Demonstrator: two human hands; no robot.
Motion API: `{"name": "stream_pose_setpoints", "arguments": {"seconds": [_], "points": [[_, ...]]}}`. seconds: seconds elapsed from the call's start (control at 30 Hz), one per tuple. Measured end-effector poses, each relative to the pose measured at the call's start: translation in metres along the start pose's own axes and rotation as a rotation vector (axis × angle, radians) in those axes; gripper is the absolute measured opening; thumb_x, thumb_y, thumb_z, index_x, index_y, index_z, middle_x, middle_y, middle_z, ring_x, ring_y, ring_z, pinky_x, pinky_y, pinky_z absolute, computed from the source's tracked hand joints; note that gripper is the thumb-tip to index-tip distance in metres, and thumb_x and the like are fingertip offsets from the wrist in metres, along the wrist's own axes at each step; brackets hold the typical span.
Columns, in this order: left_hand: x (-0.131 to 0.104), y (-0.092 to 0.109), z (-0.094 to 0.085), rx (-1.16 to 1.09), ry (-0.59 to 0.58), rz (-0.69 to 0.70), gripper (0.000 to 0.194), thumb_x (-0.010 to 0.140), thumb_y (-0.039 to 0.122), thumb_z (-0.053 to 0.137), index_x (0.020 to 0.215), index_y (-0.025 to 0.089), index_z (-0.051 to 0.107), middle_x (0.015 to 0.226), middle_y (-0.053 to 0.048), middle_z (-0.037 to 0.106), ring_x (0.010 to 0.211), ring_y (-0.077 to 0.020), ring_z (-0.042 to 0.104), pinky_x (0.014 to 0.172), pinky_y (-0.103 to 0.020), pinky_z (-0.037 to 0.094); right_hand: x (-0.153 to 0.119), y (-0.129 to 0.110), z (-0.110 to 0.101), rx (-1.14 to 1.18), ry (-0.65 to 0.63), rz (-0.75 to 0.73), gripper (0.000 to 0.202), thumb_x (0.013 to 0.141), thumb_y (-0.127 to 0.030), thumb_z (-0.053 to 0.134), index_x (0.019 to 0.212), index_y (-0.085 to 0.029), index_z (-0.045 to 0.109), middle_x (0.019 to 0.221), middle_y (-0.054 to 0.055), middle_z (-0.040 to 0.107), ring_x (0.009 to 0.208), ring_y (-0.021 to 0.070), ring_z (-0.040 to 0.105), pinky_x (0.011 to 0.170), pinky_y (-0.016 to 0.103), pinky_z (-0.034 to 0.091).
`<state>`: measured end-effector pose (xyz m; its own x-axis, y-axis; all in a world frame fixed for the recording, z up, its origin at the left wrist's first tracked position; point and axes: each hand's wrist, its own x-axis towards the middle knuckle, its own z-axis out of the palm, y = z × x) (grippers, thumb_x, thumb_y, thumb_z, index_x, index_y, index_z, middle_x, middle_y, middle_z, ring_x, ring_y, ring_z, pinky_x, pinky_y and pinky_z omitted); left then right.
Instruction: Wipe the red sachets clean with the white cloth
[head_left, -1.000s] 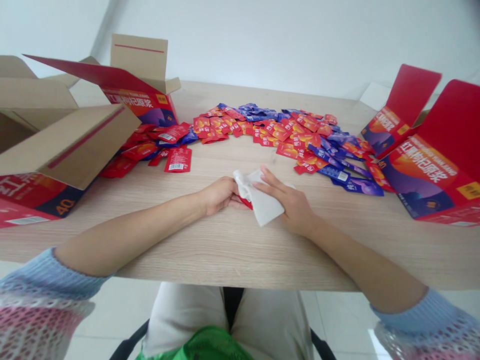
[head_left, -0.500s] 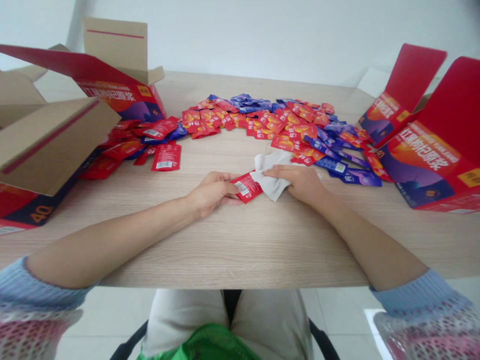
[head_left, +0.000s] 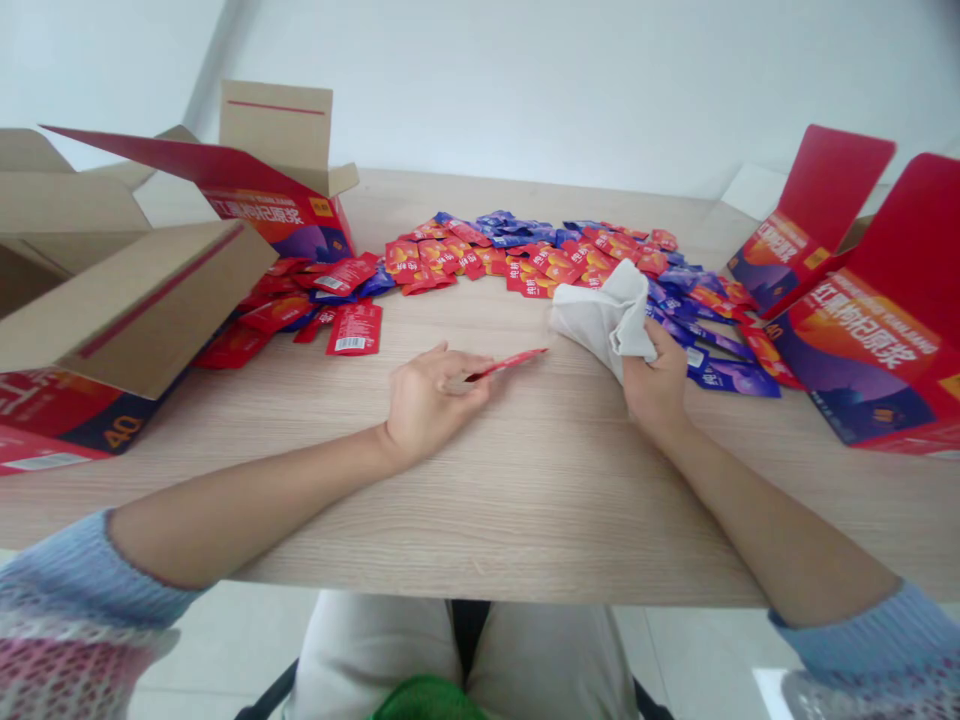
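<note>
My left hand (head_left: 435, 398) pinches one end of a red sachet (head_left: 514, 362), which is seen nearly edge-on above the middle of the table. To the right, my right hand (head_left: 658, 382) is closed on a white cloth (head_left: 609, 312), which hangs out to the left of the fingers and is apart from the sachet. Behind the cloth lies a wide heap of red and blue sachets (head_left: 555, 262). Another pile of mostly red sachets (head_left: 279, 312) lies to the left, with one sachet (head_left: 355, 329) face down, its barcode showing, at that pile's right edge.
Two open cartons stand at the left, a near one (head_left: 97, 420) with raised flaps and a far one (head_left: 277, 222). At the right are two more red cartons, one near (head_left: 862, 350) and one farther back (head_left: 780, 255). The wooden table's front edge (head_left: 495, 590) runs before my lap.
My right hand has lifted the cloth off the sachet and moved right. The sachet in my left hand has turned from flat to edge-on. The view has shifted slightly.
</note>
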<state>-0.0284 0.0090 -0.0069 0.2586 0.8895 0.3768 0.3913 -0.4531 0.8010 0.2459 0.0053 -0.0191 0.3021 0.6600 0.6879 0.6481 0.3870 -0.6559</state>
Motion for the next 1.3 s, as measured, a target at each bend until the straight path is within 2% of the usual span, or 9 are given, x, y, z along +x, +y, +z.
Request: {"name": "stream_pose_setpoints", "arguments": {"seconds": [0.1,0.23,0.4,0.5,0.63,0.87,1.0,1.1,1.3], "points": [[-0.005,0.002,0.000,0.133,-0.247,0.121,0.012,0.084,0.029,0.067,0.091,0.024,0.076,0.109,-0.006,0.074,0.112,-0.0222,0.063,0.116,-0.041,0.025,-0.006,-0.009,-0.001,-0.017,-0.043,-0.023,0.026,0.083,-0.024,0.056,0.105,-0.020,0.070,0.097,0.004,0.074,0.087,0.0246,0.068,0.077,0.040,0.055],[-0.016,0.007,0.009,0.212,-0.463,0.162,0.017,0.090,0.029,0.061,0.095,0.022,0.075,0.126,-0.011,0.066,0.123,-0.0274,0.056,0.113,-0.043,0.031,-0.017,-0.017,0.002,-0.042,-0.224,-0.111,0.036,0.083,-0.020,0.051,0.115,-0.023,0.067,0.109,0.004,0.073,0.096,0.0252,0.068,0.084,0.040,0.054],[-0.028,0.019,0.008,0.415,-0.464,0.316,0.045,0.084,0.053,0.063,0.110,0.017,0.070,0.149,-0.015,0.043,0.135,-0.0382,0.042,0.114,-0.048,0.027,-0.024,-0.026,0.001,-0.046,-0.504,-0.196,0.051,0.085,-0.015,0.046,0.132,-0.029,0.057,0.130,0.001,0.064,0.115,0.0231,0.062,0.096,0.038,0.050],[-0.034,0.025,0.007,0.587,-0.453,0.382,0.052,0.084,0.057,0.061,0.109,0.012,0.070,0.140,-0.021,0.051,0.128,-0.0411,0.047,0.107,-0.051,0.034,-0.024,-0.031,-0.001,-0.007,-0.574,-0.207,0.054,0.086,-0.013,0.044,0.137,-0.030,0.053,0.137,-0.001,0.059,0.122,0.0213,0.058,0.101,0.036,0.047],[-0.040,0.024,0.013,0.650,-0.443,0.371,0.047,0.089,0.053,0.055,0.102,0.011,0.072,0.115,-0.022,0.065,0.106,-0.0357,0.060,0.091,-0.046,0.047,-0.028,-0.037,0.005,-0.041,-0.577,-0.205,0.057,0.087,-0.011,0.043,0.140,-0.031,0.049,0.141,-0.002,0.055,0.127,0.0206,0.053,0.106,0.037,0.044],[-0.037,0.017,0.017,0.661,-0.499,0.428,0.034,0.097,0.031,0.045,0.091,0.012,0.073,0.088,-0.017,0.070,0.089,-0.0290,0.064,0.082,-0.042,0.049,-0.028,-0.031,0.020,-0.188,-0.993,-0.513,0.061,0.086,-0.011,0.045,0.145,-0.026,0.045,0.152,0.001,0.042,0.146,0.0227,0.024,0.118,0.048,0.027],[-0.037,0.015,0.018,0.785,-0.448,0.581,0.034,0.099,0.027,0.043,0.100,0.010,0.071,0.094,-0.017,0.071,0.093,-0.0278,0.065,0.083,-0.040,0.051,-0.010,-0.012,0.016,-0.308,-0.998,-0.440,0.071,0.081,-0.005,0.044,0.149,-0.027,0.037,0.155,0.001,0.035,0.144,0.0237,0.029,0.115,0.052,0.029],[-0.039,0.013,0.020,0.865,-0.325,0.699,0.031,0.098,0.027,0.046,0.100,0.009,0.070,0.092,-0.015,0.072,0.090,-0.0264,0.067,0.077,-0.038,0.053,0.001,0.001,0.010,-0.392,-0.950,-0.351,0.069,0.079,-0.001,0.042,0.144,-0.024,0.045,0.150,0.003,0.044,0.139,0.0254,0.038,0.113,0.052,0.032],[-0.039,0.013,0.020,0.918,-0.231,0.816,0.023,0.094,0.022,0.053,0.085,0.011,0.070,0.081,-0.009,0.070,0.077,-0.0220,0.067,0.069,-0.034,0.055,-0.004,0.003,0.001,-0.260,-0.679,-0.287,0.056,0.085,-0.005,0.042,0.135,-0.027,0.056,0.136,0.000,0.060,0.125,0.0208,0.055,0.104,0.039,0.045]]}}
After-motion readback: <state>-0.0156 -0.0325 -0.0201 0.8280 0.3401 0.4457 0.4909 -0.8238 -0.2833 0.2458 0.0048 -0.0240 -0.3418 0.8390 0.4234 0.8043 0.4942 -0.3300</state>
